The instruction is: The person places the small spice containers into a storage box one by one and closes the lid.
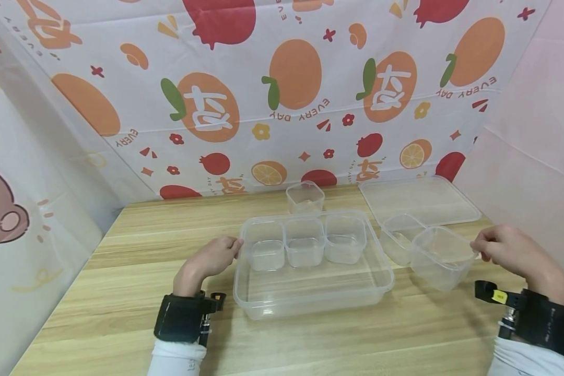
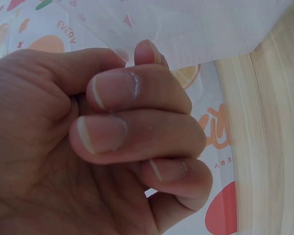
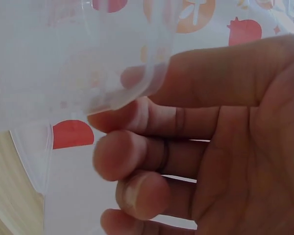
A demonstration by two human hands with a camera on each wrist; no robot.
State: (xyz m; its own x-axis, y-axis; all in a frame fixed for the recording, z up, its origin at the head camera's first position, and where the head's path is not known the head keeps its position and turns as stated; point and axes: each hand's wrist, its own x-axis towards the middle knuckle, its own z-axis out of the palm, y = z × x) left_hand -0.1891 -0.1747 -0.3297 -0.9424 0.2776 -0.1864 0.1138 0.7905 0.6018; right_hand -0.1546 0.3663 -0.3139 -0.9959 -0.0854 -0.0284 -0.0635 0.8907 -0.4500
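Note:
A large clear plastic container [image 1: 310, 300] stands on the table with three small clear cups [image 1: 304, 245] in a row along its far side. My left hand [image 1: 212, 257] pinches the large container's left rim between thumb and forefinger, the other fingers curled in the left wrist view. Off to the right, my right hand [image 1: 514, 256] holds a small clear plastic container [image 1: 444, 258] by its rim. In the right wrist view the thumb and forefinger [image 3: 120, 120] grip that rim. Another small clear container [image 1: 397, 243] stands just left of the held one, overlapped by it.
One more small clear cup [image 1: 305, 197] stands behind the large container. A flat clear lid [image 1: 420, 201] lies at the table's back right. The wooden table [image 1: 122, 292] ends at a fruit-patterned cloth [image 1: 244, 68] behind, with pale curtains at both sides.

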